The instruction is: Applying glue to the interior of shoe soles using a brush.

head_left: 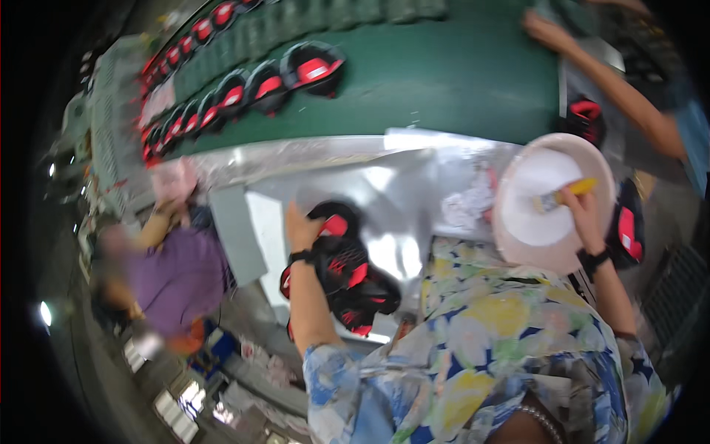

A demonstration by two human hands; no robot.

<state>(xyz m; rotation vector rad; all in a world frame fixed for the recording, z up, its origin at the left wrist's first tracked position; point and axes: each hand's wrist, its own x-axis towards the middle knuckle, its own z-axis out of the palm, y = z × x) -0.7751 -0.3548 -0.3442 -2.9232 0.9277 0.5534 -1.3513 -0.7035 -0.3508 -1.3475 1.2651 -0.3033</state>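
My left hand (302,229), slightly blurred, is at the left edge of a black and red shoe upper (336,224) on the shiny metal worktop (403,185). Its fingers point away from me, apart, with the thumb toward the shoe upper. More black and red shoe uppers (347,266) lie bunched beside my left wrist, overlapping one another. On the right, a pale pink basin (510,222) holds a white substance (543,218). My right hand (584,213) is closed round a brush with a yellow handle (582,186), its bristle end down at the white substance.
Beyond the worktop runs a green conveyor belt (444,89) carrying rows of black and red shoe uppers (266,85). A co-worker's arm (621,85) reaches over its right end. Another person in purple (181,274) works at the left. A black and red shoe (627,226) stands right of the basin.
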